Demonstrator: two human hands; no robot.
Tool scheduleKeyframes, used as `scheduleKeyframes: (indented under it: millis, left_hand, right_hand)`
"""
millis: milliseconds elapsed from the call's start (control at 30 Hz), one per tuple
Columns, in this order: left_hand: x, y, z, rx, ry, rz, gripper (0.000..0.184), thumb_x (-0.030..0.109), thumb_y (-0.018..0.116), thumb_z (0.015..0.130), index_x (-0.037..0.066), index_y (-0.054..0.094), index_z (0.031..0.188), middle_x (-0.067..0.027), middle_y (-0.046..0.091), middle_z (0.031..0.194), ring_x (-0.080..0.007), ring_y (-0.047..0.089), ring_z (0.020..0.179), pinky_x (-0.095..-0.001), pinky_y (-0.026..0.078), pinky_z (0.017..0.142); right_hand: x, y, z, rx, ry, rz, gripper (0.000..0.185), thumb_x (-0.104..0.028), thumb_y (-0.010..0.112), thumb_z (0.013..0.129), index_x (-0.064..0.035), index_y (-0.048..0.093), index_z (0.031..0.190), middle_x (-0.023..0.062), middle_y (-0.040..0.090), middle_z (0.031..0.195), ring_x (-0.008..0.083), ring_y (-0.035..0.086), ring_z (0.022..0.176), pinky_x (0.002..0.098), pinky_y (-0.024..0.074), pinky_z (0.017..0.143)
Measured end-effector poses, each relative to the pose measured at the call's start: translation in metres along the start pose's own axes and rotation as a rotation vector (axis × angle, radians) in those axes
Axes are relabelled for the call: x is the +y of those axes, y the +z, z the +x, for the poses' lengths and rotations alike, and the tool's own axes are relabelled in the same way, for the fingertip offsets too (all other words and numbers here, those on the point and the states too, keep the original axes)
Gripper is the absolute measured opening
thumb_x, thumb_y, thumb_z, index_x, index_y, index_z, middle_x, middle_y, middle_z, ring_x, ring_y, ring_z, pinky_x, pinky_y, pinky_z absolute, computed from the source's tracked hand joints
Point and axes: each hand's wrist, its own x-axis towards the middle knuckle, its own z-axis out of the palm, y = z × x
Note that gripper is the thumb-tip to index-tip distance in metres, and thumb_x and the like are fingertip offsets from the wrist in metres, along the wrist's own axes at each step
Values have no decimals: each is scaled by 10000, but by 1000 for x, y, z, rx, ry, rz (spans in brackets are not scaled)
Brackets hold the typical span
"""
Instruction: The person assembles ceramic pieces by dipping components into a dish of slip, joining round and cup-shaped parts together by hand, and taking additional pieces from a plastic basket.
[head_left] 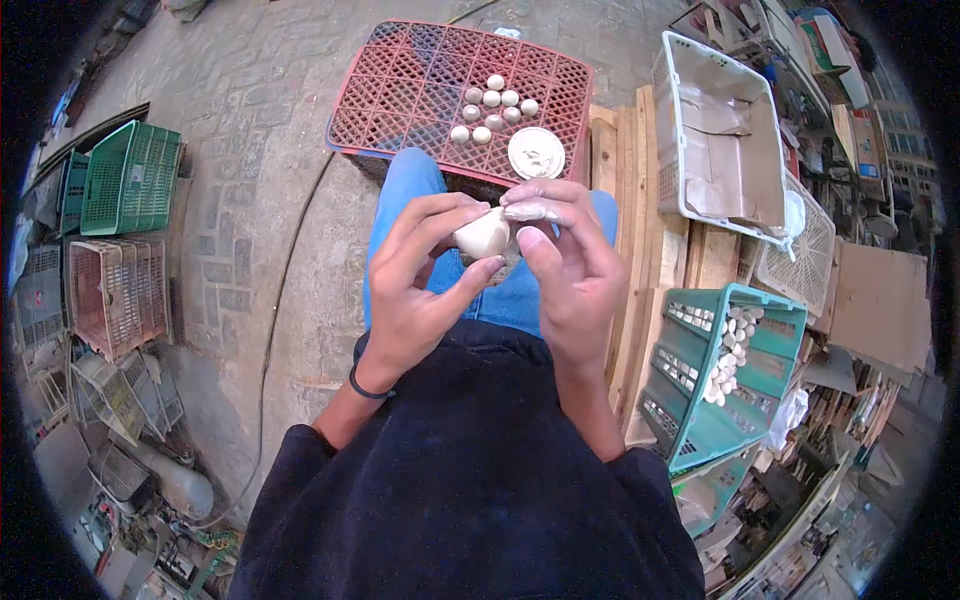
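A pale rounded piece (482,235) is held up over my lap, between the thumb and fingers of my left hand (420,265). My right hand (575,265) is beside it on the right, fingers bent and apart from the thumb, with whitish fingertips at the piece's upper right edge. Beyond my knees, several round pale balls (494,122) and a white round lid-like disc (537,154) lie on an upturned red plastic crate (400,95).
A green crate (690,380) with several pale pieces (735,345) stands at the right, below a white crate (720,130) lined with cardboard. Wooden planks (635,220) run beside my right leg. At the left stand a green crate (130,180) and a pinkish crate (118,290).
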Motion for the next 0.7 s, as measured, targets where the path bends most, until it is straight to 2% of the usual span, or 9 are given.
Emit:
scheduleKeyframes:
  millis: [67,200,267,400,467,500,533,633,700]
  left_hand:
    - [-1,2,-1,13,0,-32,341,7,703,729,-27,587,1047,-138,533,1087,-195,568,964,-286,507,782]
    - [-3,0,-1,34,22,-19,346,0,710,717,-32,584,1037,-141,531,1087,-199,570,962,-285,507,777]
    - [-5,-2,-2,23,42,24,356,-7,708,712,-34,580,1042,-141,530,1090,-202,570,963,-286,506,777]
    - [-6,-1,-4,32,51,50,374,-26,703,696,-40,574,1046,-142,527,1091,-206,568,970,-290,501,782]
    - [-6,0,-4,53,29,29,369,-32,698,696,-39,576,1044,-141,528,1089,-206,565,976,-291,498,790]
    - [-6,1,-4,76,9,8,365,-38,694,696,-37,578,1042,-141,529,1087,-206,562,983,-292,495,799]
    - [-6,0,-3,78,9,7,365,-38,694,696,-37,578,1042,-141,529,1087,-206,562,983,-292,495,799]
    - [-6,-2,-1,87,23,72,364,-38,692,700,-34,578,1046,-140,528,1087,-207,557,994,-290,486,811]
    - [-4,-1,-1,69,42,49,361,-35,693,704,-32,579,1047,-141,528,1088,-209,553,998,-294,477,821]
  right_hand:
    - [1,2,-3,16,-70,-103,163,29,544,822,68,583,976,131,515,1069,192,527,1011,304,457,860]
    - [2,7,-5,58,-68,-132,185,26,546,815,56,598,990,136,525,1063,201,544,984,297,461,852]
    - [5,4,-5,17,-158,-331,195,33,551,789,39,624,970,138,542,1047,215,558,968,306,469,838]
    - [3,12,-7,16,-166,-353,207,43,561,751,18,648,937,140,558,1040,235,567,965,327,470,832]
    - [8,10,-10,-46,-216,-405,235,47,566,728,1,657,939,142,558,1052,250,564,989,346,471,841]
    - [12,8,-10,-89,-284,-481,257,46,577,713,-12,659,950,171,532,1093,271,562,1003,345,466,865]
    - [14,9,-11,-90,-284,-482,257,46,577,713,-12,659,950,171,532,1093,271,562,1003,345,466,865]
    - [15,11,-10,-52,-273,-224,276,42,569,729,3,647,990,208,465,1175,279,553,1041,358,441,910]
    - [7,10,-7,-20,-204,-228,290,37,568,733,15,634,1014,202,462,1181,276,551,1046,358,438,914]
